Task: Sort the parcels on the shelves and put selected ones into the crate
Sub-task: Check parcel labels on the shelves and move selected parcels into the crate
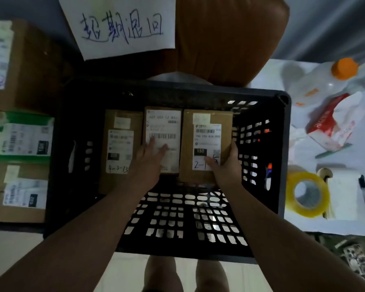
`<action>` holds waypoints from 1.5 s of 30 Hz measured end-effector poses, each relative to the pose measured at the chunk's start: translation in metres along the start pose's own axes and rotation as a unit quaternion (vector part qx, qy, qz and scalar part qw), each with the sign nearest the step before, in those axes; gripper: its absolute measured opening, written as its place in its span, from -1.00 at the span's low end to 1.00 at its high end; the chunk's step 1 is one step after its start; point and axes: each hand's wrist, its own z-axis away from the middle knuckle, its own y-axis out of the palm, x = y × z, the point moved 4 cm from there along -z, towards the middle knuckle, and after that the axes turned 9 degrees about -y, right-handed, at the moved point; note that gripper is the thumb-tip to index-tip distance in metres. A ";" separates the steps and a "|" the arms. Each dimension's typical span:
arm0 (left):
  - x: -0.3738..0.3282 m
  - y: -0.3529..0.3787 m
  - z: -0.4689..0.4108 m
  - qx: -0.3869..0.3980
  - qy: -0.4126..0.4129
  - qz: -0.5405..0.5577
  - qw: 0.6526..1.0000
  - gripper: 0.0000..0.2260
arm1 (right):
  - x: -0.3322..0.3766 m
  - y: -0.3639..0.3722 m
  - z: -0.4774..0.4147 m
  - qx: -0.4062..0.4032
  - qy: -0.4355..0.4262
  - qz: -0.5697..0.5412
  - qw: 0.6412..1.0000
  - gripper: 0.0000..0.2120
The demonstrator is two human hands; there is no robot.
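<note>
The black plastic lattice crate (177, 89) holds three parcels in a row along its far wall. The near half of its floor shows only open lattice. The right grip (226, 165) holds the brown cardboard parcel marked 150 (188, 144) at the right end of the row, close to the crate's right wall, with the thumb laid on the lower label and the fingers curled round the parcel's right edge. The left grip (151, 157) lies with fingers straight and spread on the white-labelled middle parcel (162, 123), pinching nothing. A brown parcel hand-marked 4-3-13 (122, 144) lies at the left end of the row. Assessment: the step in hand appears to be seating the right-hand parcel beside the middle one. Whether its underside already rests on the crate floor cannot be told. Recommended practice is to steady the middle parcel under the flat left grip, lower the held parcel level with its label up, and bring it flush against its neighbour. Enough gap should remain at the right wall to draw the fingers out. The likely faults are fingers caught against the lattice wall and the parcel tilting onto its neighbour. Beyond the crate's far rim hangs a white paper sign with blue handwriting (120, 26). A yellow tape roll (308, 192) lies on the white counter (335, 228) at the right.
</note>
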 end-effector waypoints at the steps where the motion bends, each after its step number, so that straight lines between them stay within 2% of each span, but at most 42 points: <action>1: 0.002 0.001 0.000 -0.005 0.002 0.000 1.000 -0.39 | -0.003 0.004 -0.003 -0.005 -0.001 0.002 1.000 -0.13; 6: 0.005 0.006 -0.005 -0.017 0.010 -0.023 1.000 -0.37 | -0.018 0.013 -0.018 -0.005 0.025 0.050 0.998 -0.08; 11: 0.005 0.004 -0.004 -0.001 0.011 -0.057 0.998 -0.36 | -0.004 0.018 -0.021 0.027 0.030 0.233 0.972 0.01; 15: 0.005 -0.004 0.001 0.026 0.007 -0.070 0.997 -0.40 | 0.013 0.015 -0.011 0.055 -0.004 0.332 0.942 -0.07; 21: 0.013 -0.028 0.042 -0.033 0.003 -0.101 0.994 -0.44 | 0.048 0.017 0.025 0.151 -0.154 0.401 0.890 -0.33; 26: 0.021 -0.065 0.095 -0.095 -0.047 -0.108 0.989 -0.45 | 0.092 0.009 0.064 0.207 -0.252 0.419 0.847 -0.38; 29: 0.019 -0.089 0.138 -0.122 -0.085 -0.079 0.986 -0.46 | 0.130 -0.005 0.088 0.210 -0.318 0.412 0.828 -0.40; 35: 0.025 -0.138 0.232 -0.146 -0.163 -0.049 0.974 -0.44 | 0.208 -0.035 0.154 0.223 -0.429 0.441 0.756 -0.40; 45: 0.125 -0.238 0.405 -0.310 -0.315 0.011 0.897 -0.38 | 0.370 0.007 0.292 0.164 -0.642 0.378 0.647 -0.51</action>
